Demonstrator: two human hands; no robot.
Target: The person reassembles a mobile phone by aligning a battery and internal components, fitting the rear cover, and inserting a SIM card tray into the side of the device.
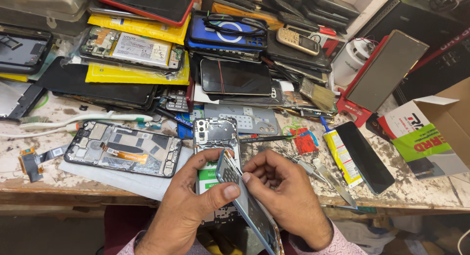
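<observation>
An opened phone [214,137] with its circuit board and a green-labelled battery exposed lies at the near edge of the workbench. My left hand [188,206] holds the phone's pale blue back cover [252,211], lifted on edge, with the thumb pressed on its rim. My right hand [284,196] pinches the cover's top corner with curled fingers, just right of the open phone. Both hands touch the cover and hide the phone's lower half.
Another stripped phone frame [122,150] lies to the left on white paper. A glue tube [341,157], a dark screen panel [364,157], tweezers [264,138] and metal pry tools [333,179] lie to the right. Stacked phones fill the back; a cardboard box [435,132] stands far right.
</observation>
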